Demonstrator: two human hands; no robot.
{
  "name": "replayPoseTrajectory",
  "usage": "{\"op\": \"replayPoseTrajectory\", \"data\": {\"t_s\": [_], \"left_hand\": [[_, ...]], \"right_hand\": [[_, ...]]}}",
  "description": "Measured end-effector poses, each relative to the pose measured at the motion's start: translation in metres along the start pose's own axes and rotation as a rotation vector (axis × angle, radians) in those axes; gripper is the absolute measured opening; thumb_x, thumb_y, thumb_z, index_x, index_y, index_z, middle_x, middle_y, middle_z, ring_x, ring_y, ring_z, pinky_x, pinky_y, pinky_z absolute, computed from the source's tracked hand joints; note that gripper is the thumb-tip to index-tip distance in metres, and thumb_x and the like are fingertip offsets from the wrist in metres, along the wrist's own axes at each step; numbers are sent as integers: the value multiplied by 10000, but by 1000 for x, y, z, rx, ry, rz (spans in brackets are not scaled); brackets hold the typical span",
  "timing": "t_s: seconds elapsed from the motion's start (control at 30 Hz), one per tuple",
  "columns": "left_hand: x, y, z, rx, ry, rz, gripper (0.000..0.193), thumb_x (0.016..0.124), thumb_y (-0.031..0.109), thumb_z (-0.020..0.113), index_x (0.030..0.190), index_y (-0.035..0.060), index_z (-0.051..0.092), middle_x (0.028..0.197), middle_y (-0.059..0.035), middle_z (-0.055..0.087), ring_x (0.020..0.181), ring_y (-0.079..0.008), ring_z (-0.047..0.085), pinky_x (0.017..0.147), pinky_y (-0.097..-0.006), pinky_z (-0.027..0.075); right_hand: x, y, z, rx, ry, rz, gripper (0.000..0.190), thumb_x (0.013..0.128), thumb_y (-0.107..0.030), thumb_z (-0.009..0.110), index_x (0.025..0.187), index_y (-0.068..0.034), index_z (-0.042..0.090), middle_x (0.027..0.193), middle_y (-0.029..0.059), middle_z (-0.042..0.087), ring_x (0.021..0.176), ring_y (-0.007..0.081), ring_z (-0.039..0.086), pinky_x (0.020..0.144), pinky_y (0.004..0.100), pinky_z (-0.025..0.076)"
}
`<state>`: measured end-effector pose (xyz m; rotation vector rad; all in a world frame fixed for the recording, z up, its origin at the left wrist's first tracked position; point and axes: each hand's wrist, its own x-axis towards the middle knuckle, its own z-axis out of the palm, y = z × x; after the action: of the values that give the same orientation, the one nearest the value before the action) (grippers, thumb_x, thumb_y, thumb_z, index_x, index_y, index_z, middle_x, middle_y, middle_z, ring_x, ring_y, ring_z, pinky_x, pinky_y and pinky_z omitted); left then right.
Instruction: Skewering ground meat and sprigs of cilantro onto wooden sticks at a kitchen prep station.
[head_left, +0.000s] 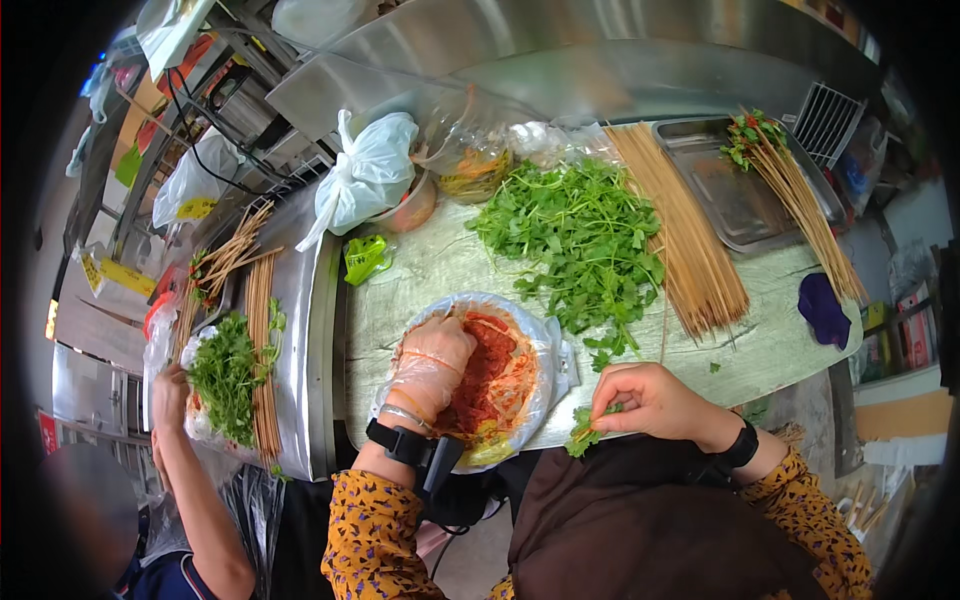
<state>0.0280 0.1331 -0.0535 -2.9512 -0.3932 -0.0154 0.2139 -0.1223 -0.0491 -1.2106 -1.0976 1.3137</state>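
My left hand (439, 360), in a clear plastic glove, reaches into a plastic-lined bowl (551, 360) of red meat or paste (480, 367); its fingertips are hidden, so its grip cannot be told. To the bowl's right, my right hand (637, 397) is bare and pinches a small bunch of cilantro (581, 433) near the table's front edge. A large heap of cilantro (577, 232) lies beyond the bowl. Beside it rests a thick bundle of wooden skewers (686, 247). A metal tray (742, 187) at the right has herb-wrapped skewers (795, 195) across it.
A co-worker's hand (171, 397) is at another heap of cilantro (225, 375) and skewers (262, 345) on the left steel counter (296, 300). A tied plastic bag (367, 176), a green packet (366, 259) and a purple object (823, 309) lie on or about the table (420, 262).
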Motion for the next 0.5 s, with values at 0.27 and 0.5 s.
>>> {"op": "replayPoseTrajectory", "data": {"t_s": [0.27,0.5], "left_hand": [[-23,-9,-12,-1028,208,-507,122,849,129,635,921,41,677,799,-82,660,693,-162,603,651,-268,474],[-43,14,-55,-1711,209,-718,172,917,137,584,979,-16,632,804,-51,655,604,-83,566,565,-192,451]], "right_hand": [[-7,8,-1,151,29,0,103,815,3,673,903,4,619,921,34,578,865,99,600,762,226,515],[-4,7,5,136,20,27,129,812,2,680,925,2,619,918,43,624,852,90,609,736,215,508]]}}
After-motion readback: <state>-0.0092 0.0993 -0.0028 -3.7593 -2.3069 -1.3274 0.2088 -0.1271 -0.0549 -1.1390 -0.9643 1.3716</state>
